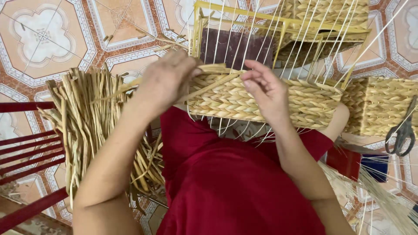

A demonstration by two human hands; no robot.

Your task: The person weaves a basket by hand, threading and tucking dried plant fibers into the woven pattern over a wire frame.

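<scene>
A half-woven basket (261, 98) of pale straw plait rests on the person's lap, over a red garment (226, 182), its woven band running across the near side while thin white wire uprights (244, 39) rise from it into a yellow frame (244, 17) above. The left hand (164, 80) sits at the basket's left corner, its grip closed around a flat straw strand (209, 87) that slants down and left across the top of the plaited band — the fingertips are tucked in at the rim, so the exact pinch is hidden. The right hand (265, 87) lies on the front of the woven band, fingers curled and loosely bent near the strand's upper end; whether its grip truly has hold of the strand or only presses beside it cannot be told. To the left, a thick bundle of dried straw stalks (87, 117) lies across the red slats of a chair (26, 148). To the right, a finished woven basket (381, 104) stands just beside the one in hand, with a pair of scissors (402, 130) lying against its front. Another woven piece (326, 13) sits behind the frame — all on a patterned tile floor (43, 35).
</scene>
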